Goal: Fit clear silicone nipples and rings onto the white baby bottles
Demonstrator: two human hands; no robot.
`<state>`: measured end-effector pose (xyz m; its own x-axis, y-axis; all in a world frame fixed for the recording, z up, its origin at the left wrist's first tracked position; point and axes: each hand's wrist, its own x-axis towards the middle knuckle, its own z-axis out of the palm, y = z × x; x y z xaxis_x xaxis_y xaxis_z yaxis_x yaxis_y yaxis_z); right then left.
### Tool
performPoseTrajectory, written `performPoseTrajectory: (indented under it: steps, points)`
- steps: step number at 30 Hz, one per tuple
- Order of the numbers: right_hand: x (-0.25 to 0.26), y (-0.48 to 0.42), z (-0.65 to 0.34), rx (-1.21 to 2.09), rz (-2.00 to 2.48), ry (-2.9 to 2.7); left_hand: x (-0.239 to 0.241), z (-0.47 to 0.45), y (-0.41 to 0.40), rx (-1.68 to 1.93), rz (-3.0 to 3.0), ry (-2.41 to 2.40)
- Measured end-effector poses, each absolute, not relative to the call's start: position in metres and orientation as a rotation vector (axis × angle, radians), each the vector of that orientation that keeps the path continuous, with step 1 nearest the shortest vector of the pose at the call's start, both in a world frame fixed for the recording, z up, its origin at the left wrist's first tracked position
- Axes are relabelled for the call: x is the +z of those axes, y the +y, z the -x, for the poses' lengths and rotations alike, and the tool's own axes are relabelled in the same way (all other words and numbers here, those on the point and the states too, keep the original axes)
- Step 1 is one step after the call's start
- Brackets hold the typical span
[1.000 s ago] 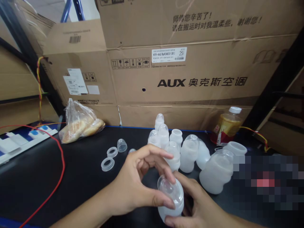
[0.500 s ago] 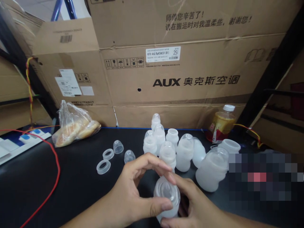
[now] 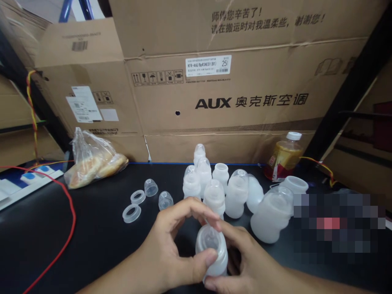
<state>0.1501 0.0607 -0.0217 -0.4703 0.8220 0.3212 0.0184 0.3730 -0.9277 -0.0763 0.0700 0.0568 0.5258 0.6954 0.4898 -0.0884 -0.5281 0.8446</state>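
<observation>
Near the table's front edge, a frosted white baby bottle (image 3: 219, 267) is held between both hands, its clear round top facing up towards me. My left hand (image 3: 180, 241) arches over it, with the thumb pressed on the near rim and the fingertips at the far side of the top. My right hand (image 3: 245, 255) wraps the bottle from the right, its thumb low on the front. A pointed, see-through teat shape (image 3: 211, 234) shows under my left fingertips. Just behind stands a capped bottle (image 3: 214, 198), one of several similar bottles, some with clear domed caps.
Two clear rings (image 3: 132, 213) and two clear domed caps (image 3: 165, 201) lie on the black table left of the bottles. Bread in a plastic bag (image 3: 96, 163), a red cable (image 3: 72, 212) and a drink bottle (image 3: 283, 157) are around. A large cardboard box (image 3: 245, 134) stands behind.
The view has shifted slightly. The held bottle's top has tilted a little, and the teat shape beneath my left fingertips shows more plainly. Both hands keep much the same hold.
</observation>
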Motion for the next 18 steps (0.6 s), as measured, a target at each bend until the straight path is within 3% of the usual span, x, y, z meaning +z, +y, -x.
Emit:
performPoseTrajectory:
  steps: [18]
  points:
    - [-0.0186,0.0635,-0.1498,1.114,0.733,-1.872,0.0527,0.0717,0.0683,1.201,-1.956,0.464]
